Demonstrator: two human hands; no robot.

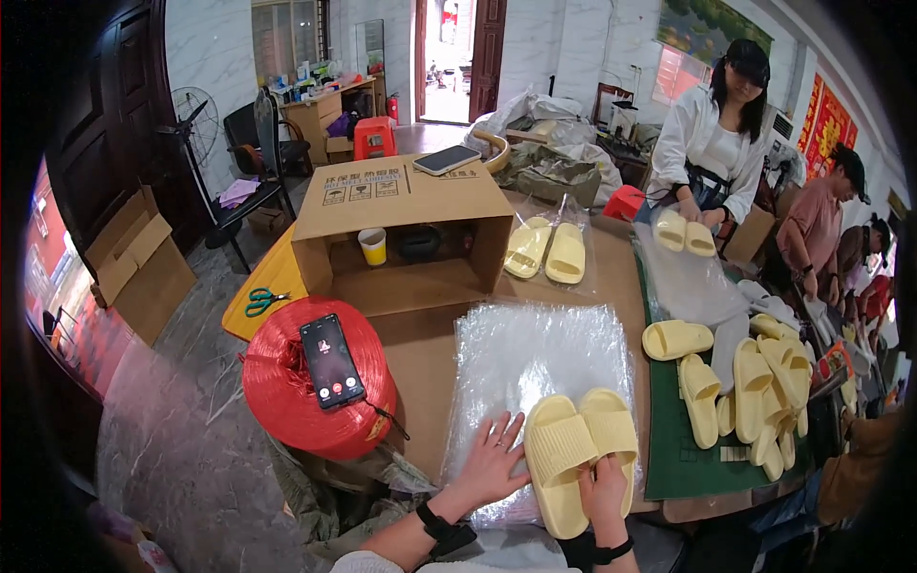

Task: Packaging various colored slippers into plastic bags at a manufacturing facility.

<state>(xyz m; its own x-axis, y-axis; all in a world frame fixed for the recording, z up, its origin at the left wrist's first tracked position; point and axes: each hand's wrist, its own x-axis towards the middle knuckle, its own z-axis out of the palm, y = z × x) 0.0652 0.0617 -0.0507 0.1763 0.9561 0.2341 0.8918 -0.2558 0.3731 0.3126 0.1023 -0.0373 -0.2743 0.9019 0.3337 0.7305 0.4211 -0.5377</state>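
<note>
My right hand [604, 492] grips a pair of pale yellow slide slippers [557, 441] side by side, its fingers at the foot openings. They lie over the lower right of a stack of clear plastic bags [535, 349]. Flat on the bags, just left of the slippers, rests my left hand [489, 466] with its fingers spread and nothing held. Farther back, another pair of yellow slippers [565, 254] lies in a clear bag.
A cardboard box [401, 196] with a phone [446, 160] on top stands behind the bags. Left are a red twine roll [277, 396] bearing a phone [331, 358], and scissors [265, 301]. Loose slippers [700, 401] cover a green mat [669, 473] at right; a co-worker [712, 143] handles bagged slippers.
</note>
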